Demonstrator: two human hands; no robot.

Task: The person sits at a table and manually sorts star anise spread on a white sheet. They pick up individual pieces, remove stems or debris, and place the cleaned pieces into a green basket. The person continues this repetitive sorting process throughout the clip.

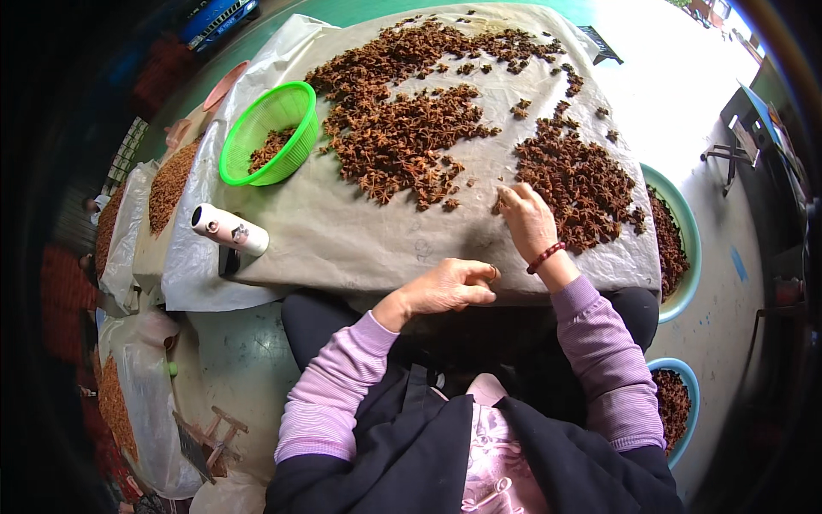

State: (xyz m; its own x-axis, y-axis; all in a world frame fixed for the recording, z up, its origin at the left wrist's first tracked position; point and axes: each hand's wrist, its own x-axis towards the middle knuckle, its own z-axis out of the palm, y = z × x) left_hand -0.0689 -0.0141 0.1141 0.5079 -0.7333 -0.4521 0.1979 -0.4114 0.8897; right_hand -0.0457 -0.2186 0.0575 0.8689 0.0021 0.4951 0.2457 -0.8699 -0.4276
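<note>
Dried star anise lies spread over a cloth-covered table, with a large pile [398,128] at the centre left and a darker pile [578,180] at the right. At the left edge of the right pile is my right hand [528,215], its fingers bent down by a piece of star anise; whether they grip it I cannot tell. My left hand [459,283] hovers at the near edge of the table, thumb and fingers apart, with nothing seen between them. A green plastic colander [298,148] holding some star anise is tilted at the table's left side.
A white and pink bottle [253,238] stands at the near left corner. Basins of star anise sit on the floor at the right, one beside the table [690,257], another nearer [692,392]. A wooden stool [221,434] and more covered tables with heaps are at the left.
</note>
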